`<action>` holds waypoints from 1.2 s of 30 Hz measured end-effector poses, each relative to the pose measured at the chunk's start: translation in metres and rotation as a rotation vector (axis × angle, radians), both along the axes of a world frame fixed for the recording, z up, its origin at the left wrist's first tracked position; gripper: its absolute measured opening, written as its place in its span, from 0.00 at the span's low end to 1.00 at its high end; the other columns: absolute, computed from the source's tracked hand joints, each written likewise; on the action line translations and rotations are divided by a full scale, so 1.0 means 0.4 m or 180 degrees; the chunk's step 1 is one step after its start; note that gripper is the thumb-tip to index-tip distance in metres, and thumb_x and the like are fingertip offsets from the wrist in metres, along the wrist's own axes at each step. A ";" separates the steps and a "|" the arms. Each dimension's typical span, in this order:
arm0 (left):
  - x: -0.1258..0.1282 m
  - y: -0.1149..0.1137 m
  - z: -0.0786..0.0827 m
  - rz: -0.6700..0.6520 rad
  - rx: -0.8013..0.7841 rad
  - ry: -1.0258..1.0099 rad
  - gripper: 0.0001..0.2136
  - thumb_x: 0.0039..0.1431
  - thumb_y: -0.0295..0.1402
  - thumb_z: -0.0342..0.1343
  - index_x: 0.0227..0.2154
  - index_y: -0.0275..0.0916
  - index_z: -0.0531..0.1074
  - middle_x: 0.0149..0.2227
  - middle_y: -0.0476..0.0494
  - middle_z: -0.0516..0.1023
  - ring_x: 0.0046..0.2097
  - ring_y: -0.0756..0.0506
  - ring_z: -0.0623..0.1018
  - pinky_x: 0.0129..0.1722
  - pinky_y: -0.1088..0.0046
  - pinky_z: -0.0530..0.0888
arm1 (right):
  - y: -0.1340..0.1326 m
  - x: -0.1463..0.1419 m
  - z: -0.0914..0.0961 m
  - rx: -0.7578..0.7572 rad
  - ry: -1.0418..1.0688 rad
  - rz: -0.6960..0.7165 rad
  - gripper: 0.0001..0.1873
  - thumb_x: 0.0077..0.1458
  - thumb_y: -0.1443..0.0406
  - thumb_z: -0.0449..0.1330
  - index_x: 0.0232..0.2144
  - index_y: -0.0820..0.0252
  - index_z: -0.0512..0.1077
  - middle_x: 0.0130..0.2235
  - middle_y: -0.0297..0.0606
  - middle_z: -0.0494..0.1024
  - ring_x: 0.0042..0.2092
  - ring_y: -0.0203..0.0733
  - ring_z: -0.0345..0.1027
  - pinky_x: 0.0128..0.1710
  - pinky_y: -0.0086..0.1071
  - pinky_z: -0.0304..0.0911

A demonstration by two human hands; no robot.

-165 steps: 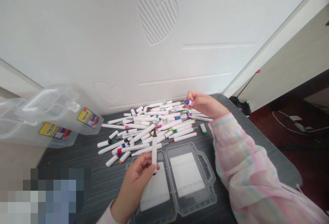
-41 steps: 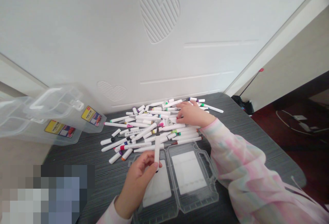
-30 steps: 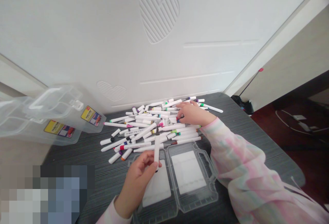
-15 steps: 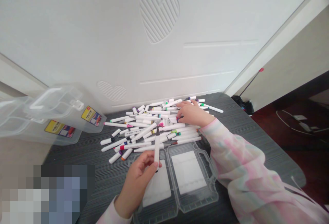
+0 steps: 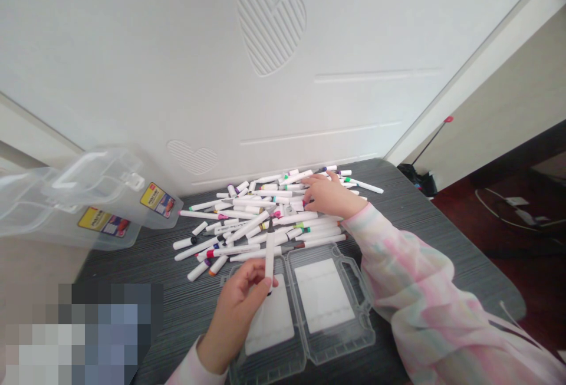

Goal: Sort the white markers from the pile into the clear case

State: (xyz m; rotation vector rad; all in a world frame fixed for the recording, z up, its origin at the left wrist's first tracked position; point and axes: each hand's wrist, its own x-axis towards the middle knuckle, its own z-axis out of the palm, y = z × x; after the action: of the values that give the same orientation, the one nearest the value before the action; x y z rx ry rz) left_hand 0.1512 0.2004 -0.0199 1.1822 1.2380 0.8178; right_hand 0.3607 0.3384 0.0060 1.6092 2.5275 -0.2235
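My left hand [image 5: 241,299] is closed around a white marker [image 5: 269,258], held upright with its dark, uncapped-looking tip pointing up. Below it lies an opened clear plastic case [image 5: 302,338], with a white panel in each half. Over the right side of a heap of white markers [image 5: 247,232] is my right hand [image 5: 327,196], fingers apart and resting among the pens. I see no marker lifted in it, though its palm side is hidden. Coloured bands and caps show across the heap.
Two clear plastic boxes [image 5: 159,211] with yellow labels stand at the left, their lids raised. A white panel [image 5: 186,78] with embossed hearts rises behind the dark table [image 5: 442,249]. Cables [image 5: 495,217] lie on the floor to the right.
Almost nothing differs. My right hand stays over the heap with a very slight shift, and the left still holds the marker upright.
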 end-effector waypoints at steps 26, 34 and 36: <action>0.000 0.001 -0.002 -0.0061 0.0001 -0.0006 0.08 0.51 0.34 0.49 0.32 0.36 0.68 0.28 0.47 0.73 0.33 0.48 0.71 0.35 0.74 0.65 | 0.000 -0.003 -0.002 0.0019 0.0061 -0.0007 0.07 0.45 0.64 0.56 0.25 0.57 0.75 0.52 0.38 0.65 0.55 0.50 0.50 0.54 0.53 0.34; -0.003 -0.002 -0.007 -0.0050 -0.0028 -0.0051 0.07 0.51 0.34 0.50 0.32 0.37 0.68 0.28 0.48 0.73 0.33 0.48 0.70 0.34 0.75 0.64 | -0.003 -0.002 -0.002 0.0062 0.0080 -0.0005 0.08 0.46 0.64 0.55 0.26 0.57 0.75 0.52 0.37 0.64 0.55 0.49 0.51 0.54 0.53 0.33; -0.004 -0.003 -0.008 -0.0041 -0.0014 -0.0048 0.07 0.51 0.33 0.50 0.32 0.37 0.68 0.28 0.48 0.73 0.33 0.49 0.70 0.34 0.75 0.64 | -0.003 -0.003 -0.001 0.0054 0.0096 -0.0010 0.09 0.46 0.64 0.55 0.26 0.57 0.75 0.52 0.37 0.64 0.55 0.49 0.51 0.54 0.53 0.32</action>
State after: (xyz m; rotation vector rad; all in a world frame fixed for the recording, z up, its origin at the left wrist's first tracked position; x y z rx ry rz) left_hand 0.1497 0.1993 -0.0230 1.1774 1.2180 0.8128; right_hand 0.3597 0.3372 0.0055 1.6280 2.5561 -0.2291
